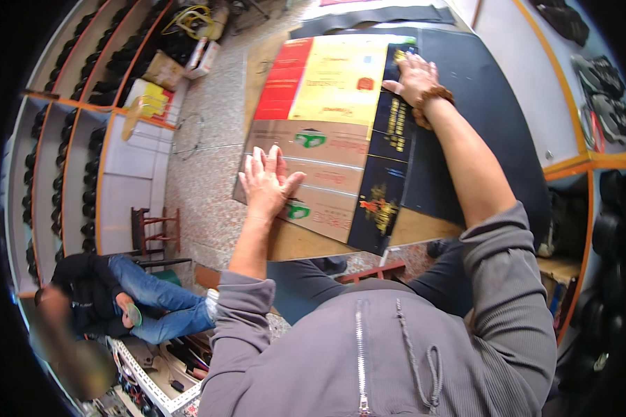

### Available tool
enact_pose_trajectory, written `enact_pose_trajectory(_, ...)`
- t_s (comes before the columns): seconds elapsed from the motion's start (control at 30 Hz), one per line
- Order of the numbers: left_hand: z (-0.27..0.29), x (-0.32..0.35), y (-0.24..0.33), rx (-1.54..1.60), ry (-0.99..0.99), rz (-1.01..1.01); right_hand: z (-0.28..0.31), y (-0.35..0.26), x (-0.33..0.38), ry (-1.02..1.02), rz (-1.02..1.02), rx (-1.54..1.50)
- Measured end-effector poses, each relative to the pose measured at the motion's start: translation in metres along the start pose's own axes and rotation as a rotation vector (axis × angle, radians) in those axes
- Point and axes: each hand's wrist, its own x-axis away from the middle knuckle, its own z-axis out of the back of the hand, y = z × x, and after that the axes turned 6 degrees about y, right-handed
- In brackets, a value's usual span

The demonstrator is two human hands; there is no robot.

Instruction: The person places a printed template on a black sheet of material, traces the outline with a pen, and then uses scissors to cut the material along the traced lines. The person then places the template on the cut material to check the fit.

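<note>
Before me a flattened cardboard sheet [327, 149], printed in red, yellow, brown and dark blue, lies on a wooden board [295, 243]. My left hand [266, 182] rests on its brown part near the left edge, fingers spread. At the far right corner my right hand [419, 82], a beaded bracelet [435, 95] at its wrist, presses flat on the dark blue strip with fingers stretched out. Under the cardboard's right side a large black sheet [473, 146] spreads out, its right edge curved. Neither hand grips anything.
Shelves with dark shoes [87, 187] line the left wall; more shoes [608, 97] stand on racks at the right. A seated person in blue jeans [163, 292] is at the lower left, beside a white-framed case [142, 372]. A small wooden chair [154, 229] stands behind.
</note>
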Motion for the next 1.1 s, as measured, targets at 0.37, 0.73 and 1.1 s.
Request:
enact_pose_trajectory(0.37, 0.020, 0.070, 0.119, 0.156, -0.074, -0.602, 0.001, -0.001, 0.001, 0.007, -0.012, -0.040)
enact_pose_trajectory(0.73, 0.025, 0.070, 0.123, 0.166, -0.070, -0.624, 0.002, 0.003, 0.001, 0.003, 0.045, -0.046)
enact_pose_trajectory(1.1, 0.032, 0.068, 0.125, 0.144, -0.112, -0.626, 0.006, 0.002, 0.003, -0.042, 0.005, -0.082)
